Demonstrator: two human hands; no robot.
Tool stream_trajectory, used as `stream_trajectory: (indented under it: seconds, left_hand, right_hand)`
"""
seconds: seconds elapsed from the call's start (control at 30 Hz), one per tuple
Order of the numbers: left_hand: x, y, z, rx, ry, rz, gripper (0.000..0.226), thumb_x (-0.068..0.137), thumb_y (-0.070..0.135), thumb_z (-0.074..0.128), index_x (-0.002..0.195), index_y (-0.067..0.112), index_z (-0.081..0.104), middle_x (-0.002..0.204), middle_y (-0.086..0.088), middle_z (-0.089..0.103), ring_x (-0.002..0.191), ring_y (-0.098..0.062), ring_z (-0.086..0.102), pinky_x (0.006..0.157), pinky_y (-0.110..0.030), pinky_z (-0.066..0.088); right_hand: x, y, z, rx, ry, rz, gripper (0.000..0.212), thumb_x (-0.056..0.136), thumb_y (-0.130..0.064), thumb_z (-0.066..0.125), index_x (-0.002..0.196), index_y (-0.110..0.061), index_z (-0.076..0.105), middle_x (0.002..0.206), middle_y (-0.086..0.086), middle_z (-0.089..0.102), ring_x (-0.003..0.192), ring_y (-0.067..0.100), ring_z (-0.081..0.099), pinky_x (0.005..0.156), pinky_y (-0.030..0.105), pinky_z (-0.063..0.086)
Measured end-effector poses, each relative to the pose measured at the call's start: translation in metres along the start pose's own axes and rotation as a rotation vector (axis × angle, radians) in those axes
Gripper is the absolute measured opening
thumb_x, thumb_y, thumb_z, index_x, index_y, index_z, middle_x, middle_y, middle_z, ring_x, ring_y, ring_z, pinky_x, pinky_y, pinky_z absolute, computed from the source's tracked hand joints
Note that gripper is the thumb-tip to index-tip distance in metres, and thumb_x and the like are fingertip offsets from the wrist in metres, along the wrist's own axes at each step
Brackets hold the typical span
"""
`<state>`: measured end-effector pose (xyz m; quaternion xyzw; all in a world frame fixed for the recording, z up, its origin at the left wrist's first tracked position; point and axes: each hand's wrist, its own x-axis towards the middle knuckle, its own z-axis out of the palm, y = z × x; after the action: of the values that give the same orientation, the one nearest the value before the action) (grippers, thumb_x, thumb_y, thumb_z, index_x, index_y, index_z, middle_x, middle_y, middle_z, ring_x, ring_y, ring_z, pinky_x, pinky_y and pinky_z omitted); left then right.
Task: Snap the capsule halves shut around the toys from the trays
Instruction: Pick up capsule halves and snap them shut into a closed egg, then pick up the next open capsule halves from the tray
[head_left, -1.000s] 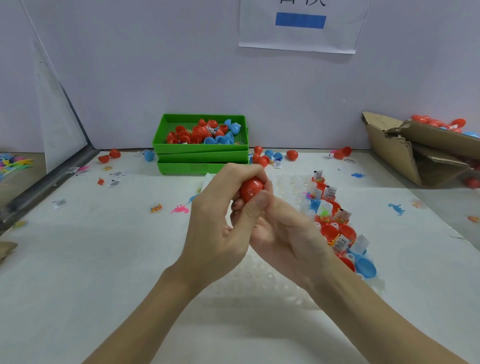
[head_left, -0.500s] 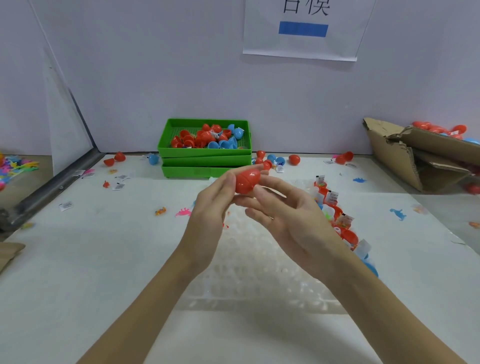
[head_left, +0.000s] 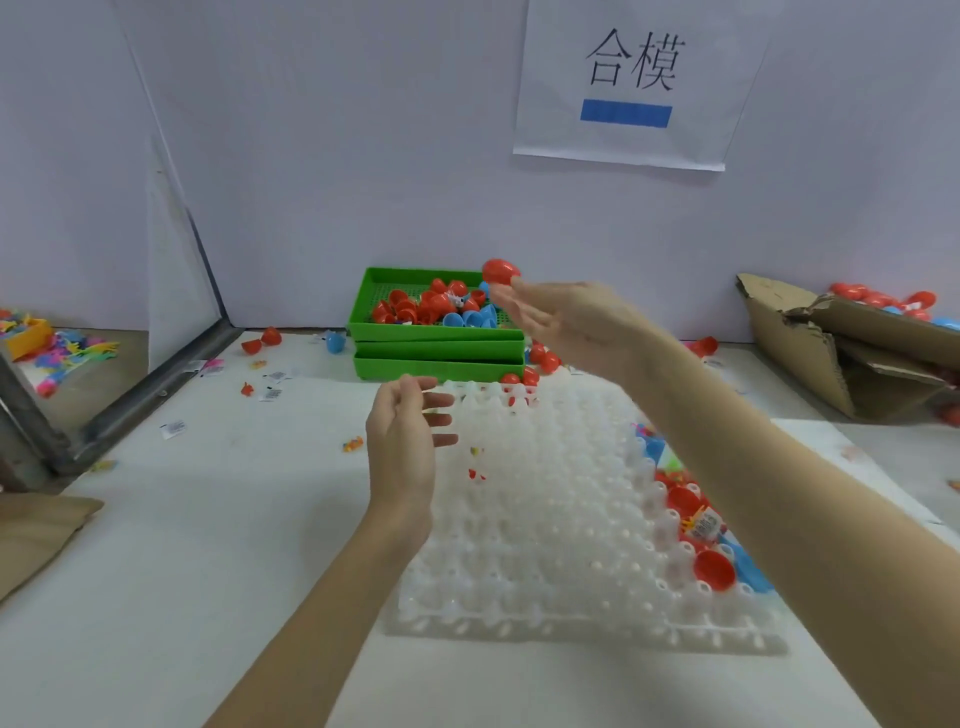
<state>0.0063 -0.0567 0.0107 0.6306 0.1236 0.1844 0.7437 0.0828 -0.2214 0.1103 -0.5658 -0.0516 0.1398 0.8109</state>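
White moulded plastic, a dimpled capsule tray (head_left: 545, 530), lay nearest on the table (head_left: 208, 545), with red and blue capsule halves (head_left: 714, 569) and small tagged toys (head_left: 702, 526) along its right edge. Above its far left corner the left hand (head_left: 402, 441) hung with fingers loosely spread and held nothing; half a second before, it had pinched the red capsule from the left. Farther out and higher, the right hand (head_left: 566, 322) was stretched flat, palm turned left, fingers straight. The closed red capsule (head_left: 500, 271) sat just at its fingertips (head_left: 506, 299), over the green trays; whether it touched them I could not tell. Earlier the 2 hands had met at that capsule close above the white tray; now they were well apart. Behind, 3 stacked green trays (head_left: 436, 345) stood against the wall, the top one holding red and blue capsules. To the right was a torn cardboard box (head_left: 810, 343), and on the wall a paper sign (head_left: 628, 88).
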Motion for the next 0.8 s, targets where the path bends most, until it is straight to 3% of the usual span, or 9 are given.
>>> stream_trajectory:
  seconds: [0.1, 0.13, 0.3, 0.47, 0.63, 0.7, 0.8]
  left_hand:
    - [0.002, -0.001, -0.001, -0.002, -0.013, -0.029, 0.033, 0.114, 0.026, 0.036, 0.104, 0.012, 0.064, 0.102, -0.011, 0.072, 0.09, -0.022, 0.066, 0.068, -0.031, 0.057]
    - [0.002, -0.002, -0.001, -0.006, -0.019, -0.041, 0.034, 0.114, 0.026, 0.036, 0.102, 0.012, 0.065, 0.1, -0.01, 0.072, 0.088, -0.022, 0.066, 0.068, -0.03, 0.057]
    - [-0.002, -0.002, 0.002, 0.013, -0.078, -0.052, 0.035, 0.113, 0.024, 0.04, 0.099, 0.009, 0.068, 0.087, -0.006, 0.072, 0.078, -0.021, 0.066, 0.068, -0.032, 0.056]
    - [-0.007, -0.002, 0.007, 0.068, -0.18, -0.024, 0.037, 0.113, 0.02, 0.041, 0.094, 0.005, 0.069, 0.076, -0.004, 0.072, 0.066, -0.017, 0.065, 0.06, -0.027, 0.055]
    - [-0.01, -0.002, 0.009, 0.136, -0.195, 0.03, 0.041, 0.113, 0.022, 0.039, 0.092, 0.004, 0.07, 0.075, -0.004, 0.072, 0.065, -0.017, 0.066, 0.06, -0.025, 0.055]
    - [-0.01, -0.001, 0.008, 0.14, -0.198, 0.029, 0.042, 0.113, 0.023, 0.039, 0.092, 0.004, 0.07, 0.075, -0.005, 0.072, 0.066, -0.018, 0.066, 0.062, -0.027, 0.055]
    - [-0.009, -0.001, 0.007, 0.144, -0.21, 0.028, 0.044, 0.113, 0.024, 0.039, 0.091, 0.004, 0.071, 0.073, -0.003, 0.073, 0.065, -0.016, 0.066, 0.06, -0.025, 0.056]
  right_hand:
    - [0.015, -0.011, -0.006, -0.131, 0.101, -0.042, 0.063, 0.094, 0.002, 0.067, 0.145, 0.015, 0.033, 0.139, 0.023, 0.059, 0.12, 0.027, 0.067, 0.101, 0.032, 0.056]
    - [0.012, -0.008, -0.012, -0.231, 0.114, -0.056, 0.067, 0.093, 0.002, 0.069, 0.148, 0.013, 0.033, 0.137, 0.022, 0.061, 0.116, 0.026, 0.07, 0.098, 0.031, 0.058]
    - [-0.02, 0.026, -0.066, -0.697, 0.26, -0.162, 0.024, 0.101, -0.002, 0.061, 0.123, 0.001, 0.07, 0.096, 0.005, 0.079, 0.085, 0.013, 0.078, 0.07, 0.018, 0.06]
    - [-0.053, 0.043, -0.12, -1.163, 0.481, -0.299, 0.018, 0.1, -0.01, 0.064, 0.107, -0.02, 0.076, 0.095, -0.009, 0.073, 0.081, 0.006, 0.07, 0.067, 0.014, 0.053]
    - [-0.051, 0.04, -0.147, -1.461, 0.481, -0.217, 0.019, 0.097, -0.01, 0.068, 0.107, -0.021, 0.079, 0.107, -0.003, 0.071, 0.076, 0.004, 0.058, 0.06, 0.013, 0.042]
    - [-0.047, 0.035, -0.147, -1.562, 0.416, -0.186, 0.02, 0.097, -0.011, 0.069, 0.111, -0.02, 0.08, 0.115, 0.0, 0.074, 0.079, 0.006, 0.059, 0.065, 0.017, 0.045]
    - [-0.041, 0.027, -0.142, -1.702, 0.229, -0.093, 0.021, 0.096, -0.016, 0.071, 0.115, -0.019, 0.079, 0.123, 0.003, 0.074, 0.098, 0.017, 0.065, 0.078, 0.022, 0.052]
